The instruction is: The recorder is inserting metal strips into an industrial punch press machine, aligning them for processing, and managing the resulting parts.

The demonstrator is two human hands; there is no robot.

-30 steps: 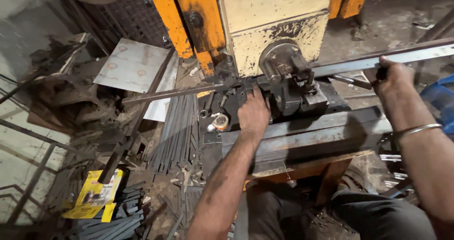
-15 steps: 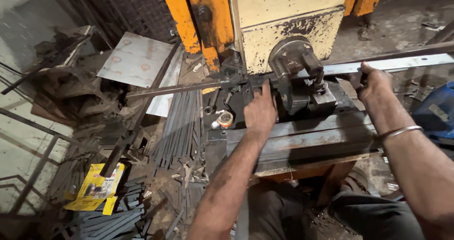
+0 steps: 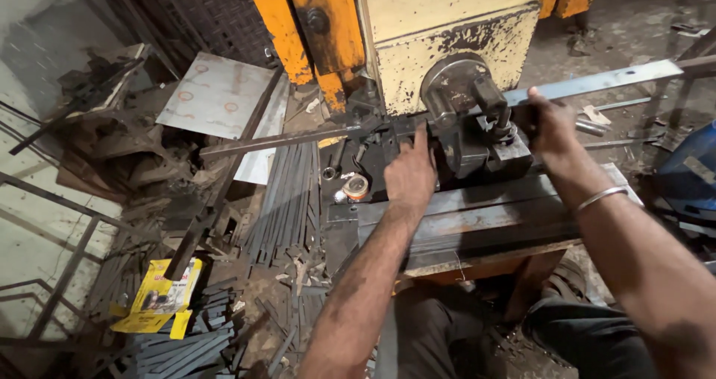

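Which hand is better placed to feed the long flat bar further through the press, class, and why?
Probably the right hand: it already grips the flat metal bar on its long free side. The left hand only rests at the die block, steadying the work.

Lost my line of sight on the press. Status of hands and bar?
Left hand resting on long flat bar at the die. Right hand gripping the bar. Small round tin beside left hand, clear of bar.

A long flat steel bar lies level across the yellow press's die.
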